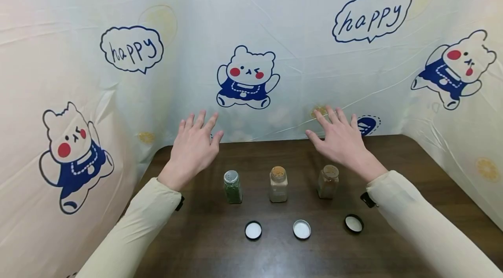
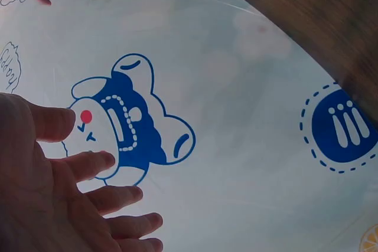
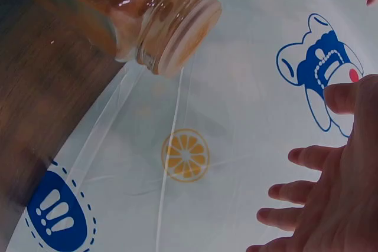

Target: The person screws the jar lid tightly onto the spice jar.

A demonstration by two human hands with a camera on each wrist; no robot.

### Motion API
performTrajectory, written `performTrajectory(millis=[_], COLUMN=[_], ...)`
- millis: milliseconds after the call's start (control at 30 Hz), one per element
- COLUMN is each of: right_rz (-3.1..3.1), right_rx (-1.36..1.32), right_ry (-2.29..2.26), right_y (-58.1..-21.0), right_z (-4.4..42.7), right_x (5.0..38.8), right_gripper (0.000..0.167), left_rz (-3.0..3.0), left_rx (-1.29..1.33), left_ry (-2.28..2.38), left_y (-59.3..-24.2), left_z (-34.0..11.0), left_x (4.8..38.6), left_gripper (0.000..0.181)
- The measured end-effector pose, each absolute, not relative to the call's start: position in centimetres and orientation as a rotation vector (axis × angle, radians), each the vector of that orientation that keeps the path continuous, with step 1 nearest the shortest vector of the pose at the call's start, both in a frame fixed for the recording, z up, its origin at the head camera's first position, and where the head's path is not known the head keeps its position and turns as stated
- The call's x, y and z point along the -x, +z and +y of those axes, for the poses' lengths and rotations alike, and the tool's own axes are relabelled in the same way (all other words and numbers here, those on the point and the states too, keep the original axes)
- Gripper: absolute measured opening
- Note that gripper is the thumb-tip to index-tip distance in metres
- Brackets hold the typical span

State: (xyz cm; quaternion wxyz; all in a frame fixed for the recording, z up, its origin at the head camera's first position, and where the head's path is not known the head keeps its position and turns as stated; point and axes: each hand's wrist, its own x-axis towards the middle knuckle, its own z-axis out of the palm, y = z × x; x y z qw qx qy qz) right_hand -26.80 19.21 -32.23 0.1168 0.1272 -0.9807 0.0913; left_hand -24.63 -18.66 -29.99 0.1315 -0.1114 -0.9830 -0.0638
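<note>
Both hands are raised over the far part of the table with fingers spread, holding nothing. The left hand (image 1: 194, 145) is up and left of a jar of green flakes (image 1: 233, 187). A jar with an orange-brown perforated top (image 1: 278, 184) stands in the middle. Nearest to the right hand (image 1: 342, 140) is a jar with brownish contents (image 1: 328, 182), also large in the right wrist view (image 3: 118, 10). In the left wrist view the left hand (image 2: 71, 193) shows its palm side; the right hand (image 3: 325, 193) reaches in from the right edge of its own wrist view.
Three round lids lie white side up in front of the jars: left lid (image 1: 253, 230), middle lid (image 1: 301, 229) and right lid (image 1: 353, 223). The dark wooden table (image 1: 204, 252) meets a printed curtain (image 1: 306, 73) at the back and sides.
</note>
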Motion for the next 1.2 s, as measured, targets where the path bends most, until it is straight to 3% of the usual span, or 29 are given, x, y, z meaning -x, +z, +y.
performTrajectory(millis=[1200], right_rz=[-2.81], right_rx=[-0.448], right_ry=[0.263], right_y=[-32.8], right_z=[17.1], right_x=[26.0], right_gripper=[0.074], left_rz=[-2.756], left_rx=[0.363], left_ry=[-0.25], left_y=[-30.3], left_z=[-18.8], left_x=[24.0], left_gripper=[0.057])
